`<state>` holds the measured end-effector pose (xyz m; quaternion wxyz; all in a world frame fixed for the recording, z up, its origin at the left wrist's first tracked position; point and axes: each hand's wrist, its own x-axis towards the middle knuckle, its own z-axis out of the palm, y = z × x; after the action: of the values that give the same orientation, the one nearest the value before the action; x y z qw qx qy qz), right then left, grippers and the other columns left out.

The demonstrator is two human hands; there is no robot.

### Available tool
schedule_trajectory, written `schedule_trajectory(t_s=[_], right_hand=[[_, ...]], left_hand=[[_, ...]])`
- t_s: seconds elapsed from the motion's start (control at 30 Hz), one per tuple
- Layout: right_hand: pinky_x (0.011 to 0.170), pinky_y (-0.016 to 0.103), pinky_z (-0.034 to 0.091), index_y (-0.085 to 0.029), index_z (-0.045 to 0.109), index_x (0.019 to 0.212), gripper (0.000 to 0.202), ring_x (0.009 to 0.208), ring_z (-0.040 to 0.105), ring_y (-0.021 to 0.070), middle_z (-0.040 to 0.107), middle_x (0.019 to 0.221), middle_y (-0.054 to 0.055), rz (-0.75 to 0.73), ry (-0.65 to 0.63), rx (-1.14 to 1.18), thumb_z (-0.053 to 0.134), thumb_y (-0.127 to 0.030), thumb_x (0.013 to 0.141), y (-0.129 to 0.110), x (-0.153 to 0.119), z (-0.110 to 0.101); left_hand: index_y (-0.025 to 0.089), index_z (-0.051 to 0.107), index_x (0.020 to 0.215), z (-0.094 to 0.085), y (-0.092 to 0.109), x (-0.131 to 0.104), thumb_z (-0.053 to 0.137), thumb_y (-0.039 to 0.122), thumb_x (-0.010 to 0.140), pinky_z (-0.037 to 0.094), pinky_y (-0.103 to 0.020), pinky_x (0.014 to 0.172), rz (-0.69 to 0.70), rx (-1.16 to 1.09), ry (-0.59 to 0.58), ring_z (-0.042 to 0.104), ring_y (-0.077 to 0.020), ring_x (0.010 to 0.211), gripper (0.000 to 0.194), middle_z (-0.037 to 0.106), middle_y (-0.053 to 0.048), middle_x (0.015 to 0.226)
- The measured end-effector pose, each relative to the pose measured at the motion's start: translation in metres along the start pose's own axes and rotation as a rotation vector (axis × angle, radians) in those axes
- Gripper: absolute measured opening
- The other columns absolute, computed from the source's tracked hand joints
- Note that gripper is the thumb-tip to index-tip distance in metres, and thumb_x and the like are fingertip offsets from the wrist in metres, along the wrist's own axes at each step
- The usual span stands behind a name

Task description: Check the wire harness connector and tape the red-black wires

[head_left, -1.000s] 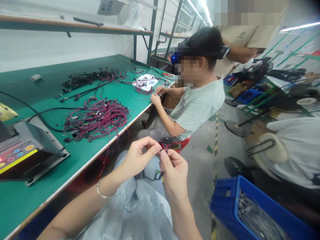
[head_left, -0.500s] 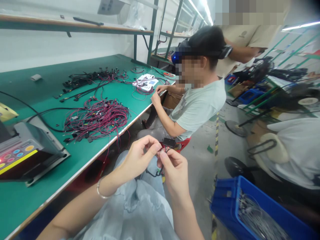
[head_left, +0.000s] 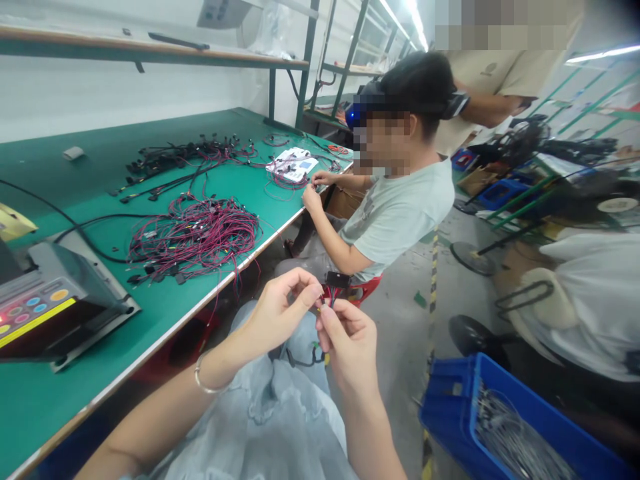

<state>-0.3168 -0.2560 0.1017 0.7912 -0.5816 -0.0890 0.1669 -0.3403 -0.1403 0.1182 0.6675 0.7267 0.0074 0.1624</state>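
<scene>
Above my lap, my left hand [head_left: 287, 310] pinches a thin wire end between thumb and forefinger. My right hand [head_left: 350, 333] is closed on the wire harness, its fingertips nearly touching those of my left. A black connector block [head_left: 337, 279] of this harness stands up just above my right fingers, with red and dark wires running down from it. A dark cable loop [head_left: 303, 362] with a bit of green and yellow hangs below my hands. The very small parts between my fingertips are too small to make out.
On the green table [head_left: 30, 413] at the left lie a pile of red and black wires [head_left: 200, 233], black cables [head_left: 175, 157] and a machine with coloured buttons [head_left: 55, 300]. A seated person [head_left: 400, 207] is ahead. A blue crate [head_left: 450, 393] holding grey cables stands at the right.
The black connector block has tilted and shifted slightly up and left, showing more of its wires. The hanging cable loop has swung a little left and down. Both hands have barely moved.
</scene>
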Motion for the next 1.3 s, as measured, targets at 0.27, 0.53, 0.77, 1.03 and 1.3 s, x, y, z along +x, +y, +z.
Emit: schedule_trajectory(t_s=[0.27,0.53,0.77,1.03,1.3], right_hand=[[0.035,0.018,0.024,-0.015,0.062,0.068,0.016,0.037,0.034,0.0025,0.052,0.05,-0.004,-0.103,0.093,-0.139,0.062,-0.031,0.069,0.001,-0.004,0.004],[0.038,0.018,0.017,-0.014,0.063,0.063,0.018,0.038,0.026,0.0012,0.038,0.04,-0.007,-0.013,0.052,0.005,0.065,-0.032,0.066,0.0,-0.001,0.006],[0.038,0.018,0.02,-0.015,0.066,0.081,0.023,0.035,0.032,0.0016,0.054,0.046,-0.003,0.112,-0.144,0.163,0.058,-0.035,0.072,0.0,0.0,0.002],[0.036,0.016,0.021,-0.016,0.061,0.071,0.016,0.033,0.036,0.0008,0.059,0.051,-0.002,0.095,-0.129,0.147,0.061,-0.032,0.071,0.005,0.002,0.0],[0.038,0.016,0.013,-0.014,0.055,0.062,0.023,0.038,0.02,-0.0004,0.035,0.042,-0.009,0.04,-0.001,0.149,0.064,-0.034,0.069,0.011,0.004,0.003]], left_hand=[[0.017,0.049,0.064,-0.009,0.002,0.007,0.047,0.032,0.081,0.035,-0.021,0.054,0.003,0.186,-0.049,0.045,-0.0086,0.057,0.023,0.051,0.003,0.06],[0.015,0.049,0.06,-0.011,0.004,0.013,0.056,0.03,0.076,0.039,-0.019,0.054,-0.131,-0.133,-0.157,0.05,-0.0069,0.054,0.023,0.055,0.003,0.056],[0.015,0.051,0.063,-0.012,-0.001,0.015,0.056,0.033,0.077,0.042,-0.02,0.055,-0.092,-0.065,-0.089,0.053,-0.008,0.055,0.023,0.059,0.001,0.059],[0.015,0.051,0.062,-0.011,-0.002,0.015,0.056,0.033,0.076,0.04,-0.02,0.053,-0.091,-0.041,-0.091,0.051,-0.007,0.053,0.024,0.057,0.003,0.057],[0.014,0.054,0.063,-0.012,-0.003,0.013,0.056,0.031,0.077,0.039,-0.018,0.055,-0.085,-0.089,-0.134,0.049,-0.0059,0.055,0.022,0.055,0.003,0.058]])
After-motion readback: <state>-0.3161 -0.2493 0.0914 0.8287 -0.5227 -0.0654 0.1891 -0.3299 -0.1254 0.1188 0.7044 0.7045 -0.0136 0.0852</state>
